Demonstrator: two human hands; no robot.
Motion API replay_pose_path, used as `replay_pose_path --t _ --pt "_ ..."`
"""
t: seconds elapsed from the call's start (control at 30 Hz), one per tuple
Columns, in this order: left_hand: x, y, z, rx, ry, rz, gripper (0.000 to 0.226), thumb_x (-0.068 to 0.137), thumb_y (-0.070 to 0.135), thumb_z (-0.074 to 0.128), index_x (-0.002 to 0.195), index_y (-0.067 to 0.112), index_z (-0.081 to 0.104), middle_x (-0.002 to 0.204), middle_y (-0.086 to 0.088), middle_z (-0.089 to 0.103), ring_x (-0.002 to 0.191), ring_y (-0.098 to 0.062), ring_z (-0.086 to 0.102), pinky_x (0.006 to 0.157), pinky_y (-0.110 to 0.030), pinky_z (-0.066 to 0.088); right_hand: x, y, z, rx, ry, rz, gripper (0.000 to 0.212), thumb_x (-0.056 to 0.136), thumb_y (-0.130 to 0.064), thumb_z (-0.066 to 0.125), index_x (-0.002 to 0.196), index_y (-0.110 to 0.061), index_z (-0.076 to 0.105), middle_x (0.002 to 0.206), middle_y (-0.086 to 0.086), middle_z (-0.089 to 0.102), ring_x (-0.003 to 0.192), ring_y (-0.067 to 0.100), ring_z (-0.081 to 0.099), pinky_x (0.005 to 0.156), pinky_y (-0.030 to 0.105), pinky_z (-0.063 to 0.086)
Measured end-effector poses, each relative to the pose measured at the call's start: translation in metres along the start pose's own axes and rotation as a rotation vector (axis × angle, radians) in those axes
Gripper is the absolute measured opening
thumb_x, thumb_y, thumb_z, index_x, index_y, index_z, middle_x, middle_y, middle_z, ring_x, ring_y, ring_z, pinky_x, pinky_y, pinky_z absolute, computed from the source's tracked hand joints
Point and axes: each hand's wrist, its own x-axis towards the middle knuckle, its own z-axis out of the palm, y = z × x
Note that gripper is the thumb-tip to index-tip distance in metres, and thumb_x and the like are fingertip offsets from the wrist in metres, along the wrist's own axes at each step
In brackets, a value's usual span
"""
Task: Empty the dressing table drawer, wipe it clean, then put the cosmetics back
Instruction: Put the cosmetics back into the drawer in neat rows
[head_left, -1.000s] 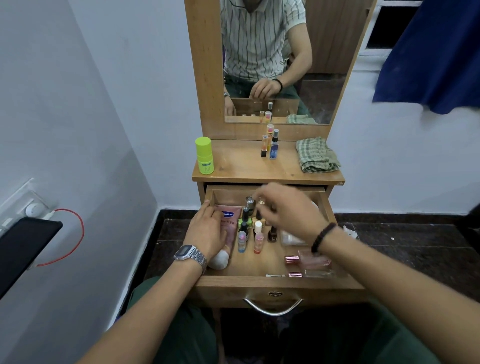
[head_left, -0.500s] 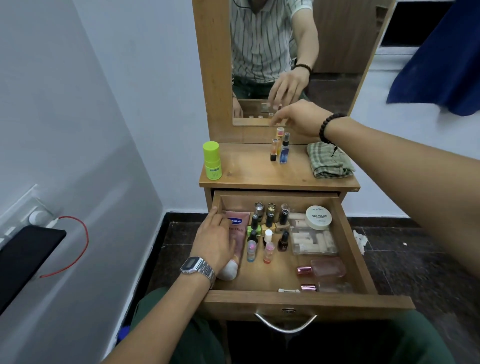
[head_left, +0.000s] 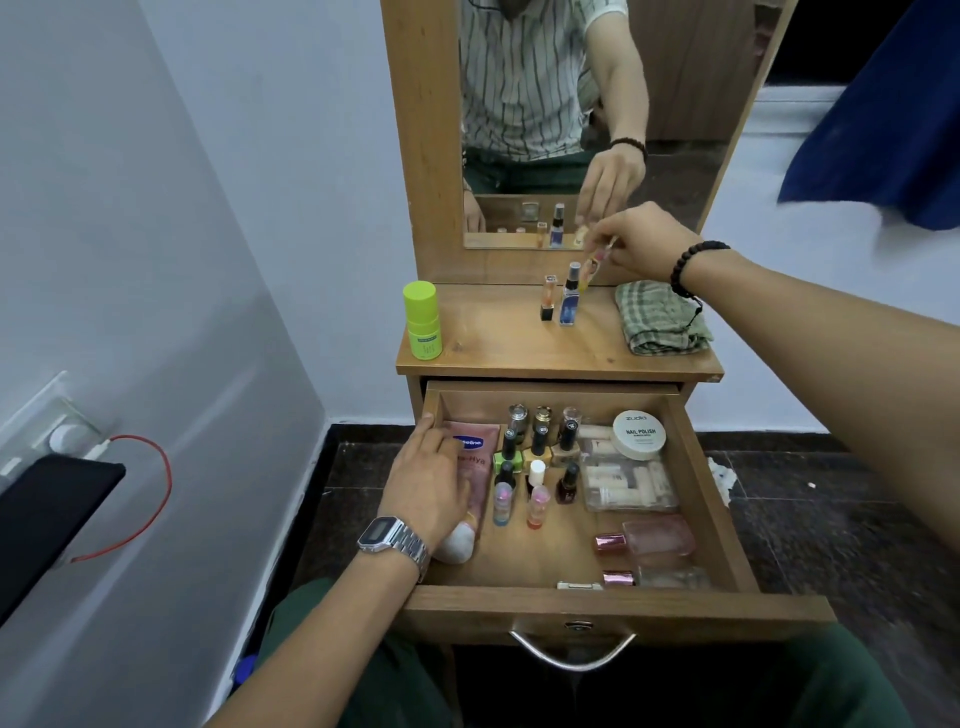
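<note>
the right hand (head_left: 636, 241), in the drawer (head_left: 696, 467) 1 s ago, now pinches a small bottle (head_left: 589, 273) above the tabletop, upper centre, while the left hand (head_left: 428, 488) rests on the pink tube (head_left: 475, 457); emptying is barely begun.

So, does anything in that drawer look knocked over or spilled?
No spill shows. Two pink-capped clear glass perfume bottles lie on their sides at the wooden drawer's front right, while the small nail polish bottles stand upright.
</note>
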Motion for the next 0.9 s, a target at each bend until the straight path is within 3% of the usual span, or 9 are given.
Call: replay_pose_path --t 0.3,0.4,0.63,0.9 --pt "0.006 0.0 -0.006 -0.024 0.016 -0.002 0.041 0.088 0.024 0.053 0.128 0.013 0.054 0.141 -0.006 0.046 0.144 -0.019 0.018 0.117 -0.024 0.01 -0.069 0.021 -0.025 0.08 0.313 0.122 0.018 0.088 -0.009 0.06 0.102 -0.008 0.071 0.097 0.009 0.07 0.087 0.025 0.065 0.085 0.035 0.051" --pt "0.005 0.001 -0.005 -0.018 0.0 -0.003 0.04 0.088 0.024 0.054 0.126 0.012 0.055 0.139 -0.007 0.048 0.143 -0.02 0.019 0.118 -0.027 0.012 -0.108 0.006 -0.025 0.167 0.343 0.084 0.015 0.086 -0.007 0.063 0.098 -0.01 0.072 0.095 0.004 0.069 0.077 0.016 0.063 0.077 0.024 0.05" --pt "0.006 0.009 -0.007 -0.037 -0.009 -0.007 0.04 0.088 0.021 0.055 0.126 0.01 0.054 0.14 -0.01 0.046 0.143 -0.022 0.019 0.118 -0.028 0.013 -0.188 -0.06 0.015 0.416 0.021 -0.007 0.012 0.083 -0.009 0.07 0.093 -0.017 0.07 0.083 -0.007 0.07 0.075 0.003 0.065 0.071 0.019 0.055" --pt "0.001 0.01 -0.006 -0.02 -0.029 -0.016 0.042 0.089 0.023 0.053 0.129 0.01 0.052 0.142 -0.009 0.044 0.144 -0.022 0.018 0.118 -0.029 0.013 -0.21 -0.09 0.075 0.171 -0.243 -0.085 0.02 0.089 -0.014 0.058 0.107 -0.019 0.064 0.104 -0.001 0.065 0.095 0.015 0.059 0.081 0.028 0.048"
